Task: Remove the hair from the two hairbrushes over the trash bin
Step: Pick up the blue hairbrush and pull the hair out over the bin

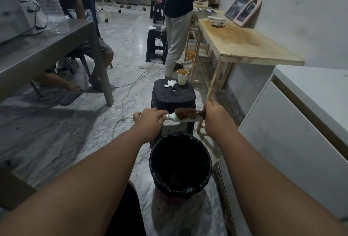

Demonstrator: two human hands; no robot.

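Left hand (pixel 150 117): fingers curled round the handle of my pale-green plastic hairbrush (pixel 178 118).
Right hand (pixel 214 113): fingers pinching the matted brown hair (pixel 186 113) at the brush tip.
Risk: I judge the brush hangs near the far rim of the black-lined round trash bin (pixel 153 162), so pulled hair may miss.
Hair: dense, covering the bristles.
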